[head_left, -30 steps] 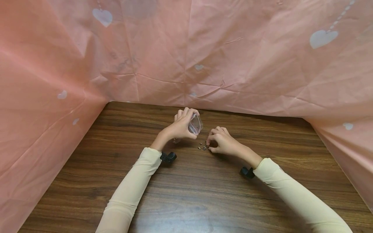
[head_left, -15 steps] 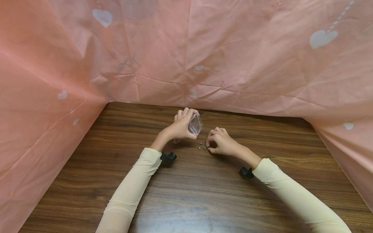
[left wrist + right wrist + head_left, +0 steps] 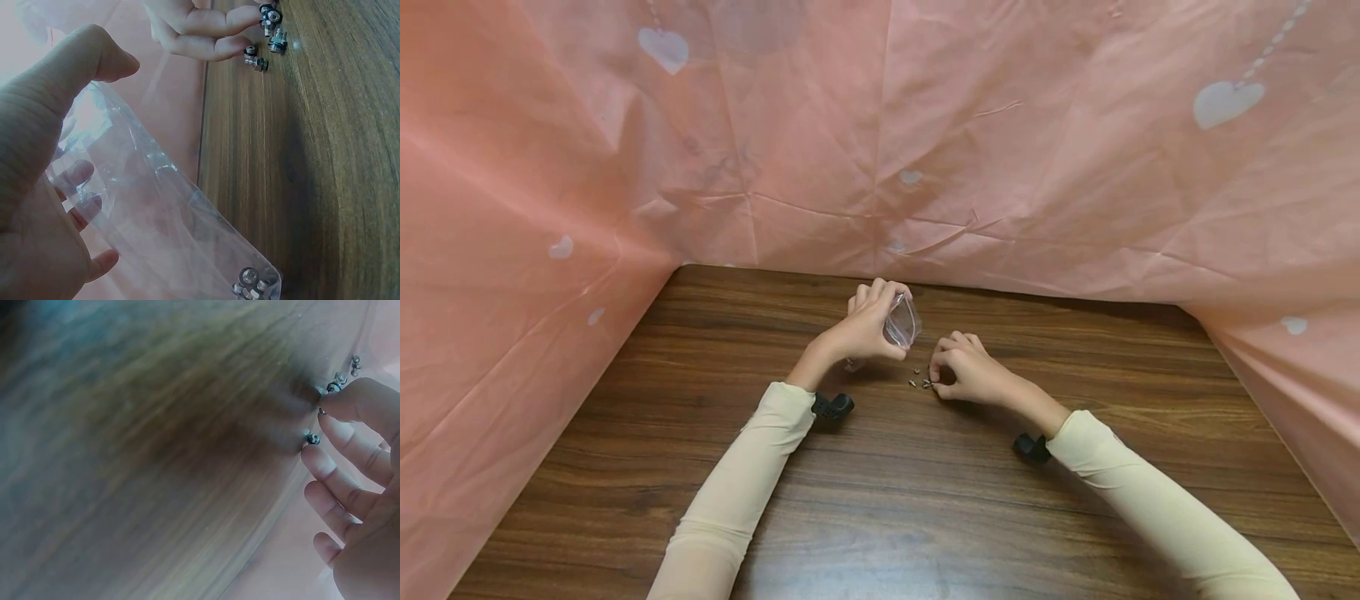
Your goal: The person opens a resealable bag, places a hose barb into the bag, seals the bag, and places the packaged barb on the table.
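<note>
My left hand (image 3: 863, 327) holds a clear zip bag (image 3: 904, 323) by its upper part, mouth gaping toward the right hand. Several small metal fittings with dark rings (image 3: 251, 286) lie in the bag's bottom corner, as the left wrist view shows. On the table, more such fittings (image 3: 278, 42) form a loose cluster. My right hand (image 3: 967, 368) is down at this cluster, thumb and index fingertips closing around a tiny fitting (image 3: 322, 411). Another fitting (image 3: 314, 439) sits right by the middle fingertip in the right wrist view.
The brown wood-grain table (image 3: 850, 492) extends around both hands. A pink sheet with pale hearts (image 3: 820, 150) hangs along its back and both sides. Black wrist cameras (image 3: 833, 407) sit at the cuffs of the pale yellow sleeves (image 3: 722, 500).
My right hand has shifted slightly toward me beside the fittings, its thumb and index fingertips staying at the cluster. The left hand and bag keep nearly the same place.
</note>
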Available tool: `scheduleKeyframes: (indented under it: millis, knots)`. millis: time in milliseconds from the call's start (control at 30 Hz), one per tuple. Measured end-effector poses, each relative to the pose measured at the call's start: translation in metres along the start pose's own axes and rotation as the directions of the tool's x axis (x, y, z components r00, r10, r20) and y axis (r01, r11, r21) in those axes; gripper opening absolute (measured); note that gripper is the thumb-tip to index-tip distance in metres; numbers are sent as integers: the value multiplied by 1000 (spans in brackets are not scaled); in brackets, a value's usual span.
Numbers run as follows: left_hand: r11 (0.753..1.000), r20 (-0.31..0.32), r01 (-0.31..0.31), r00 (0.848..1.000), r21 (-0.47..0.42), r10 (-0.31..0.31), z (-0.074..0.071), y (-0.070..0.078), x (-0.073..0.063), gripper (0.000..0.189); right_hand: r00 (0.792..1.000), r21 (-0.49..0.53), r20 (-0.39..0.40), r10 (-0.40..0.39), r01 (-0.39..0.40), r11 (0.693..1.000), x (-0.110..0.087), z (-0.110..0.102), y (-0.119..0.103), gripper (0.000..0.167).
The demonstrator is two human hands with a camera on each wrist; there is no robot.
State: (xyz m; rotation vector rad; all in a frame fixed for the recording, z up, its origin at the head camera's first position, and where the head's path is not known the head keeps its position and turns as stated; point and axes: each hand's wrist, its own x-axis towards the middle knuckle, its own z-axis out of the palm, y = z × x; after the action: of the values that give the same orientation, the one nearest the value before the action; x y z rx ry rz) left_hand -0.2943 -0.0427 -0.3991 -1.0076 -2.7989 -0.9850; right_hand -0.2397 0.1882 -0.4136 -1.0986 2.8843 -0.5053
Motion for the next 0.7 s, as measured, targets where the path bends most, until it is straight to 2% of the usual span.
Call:
scheduleKeyframes:
  millis: [700]
  knots:
    - [1000,-17,-5,1000,-15,4,1,0,0,85,1000,10,8,25,-25,1000,1,1,1,17]
